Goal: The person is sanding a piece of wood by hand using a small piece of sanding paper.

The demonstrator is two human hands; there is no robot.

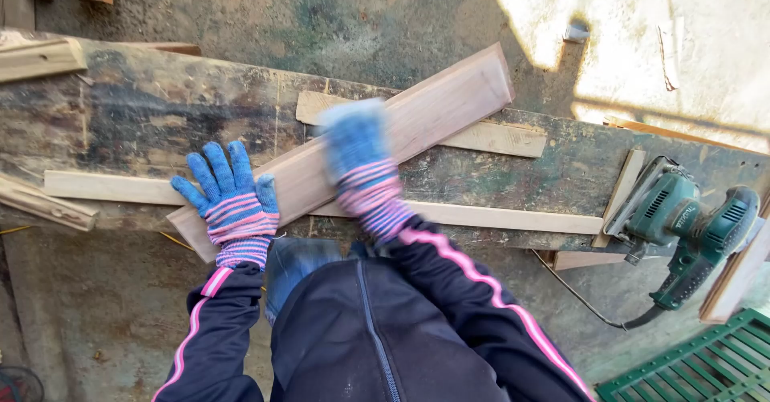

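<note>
Wooden plank (417, 121) lies diagonally on the workbench (144, 105), long axis running lower left to upper right. I see my left hand (228, 189) flat and open on its near end; right hand (357, 149) is blurred mid-board, grip unclear.

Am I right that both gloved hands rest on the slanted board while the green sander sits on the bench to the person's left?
Not quite. The head view shows the green sander on the bench to the person's right, not left. The rest stands: the left hand and the right hand, which is blurred, are both on the slanted board.
</note>
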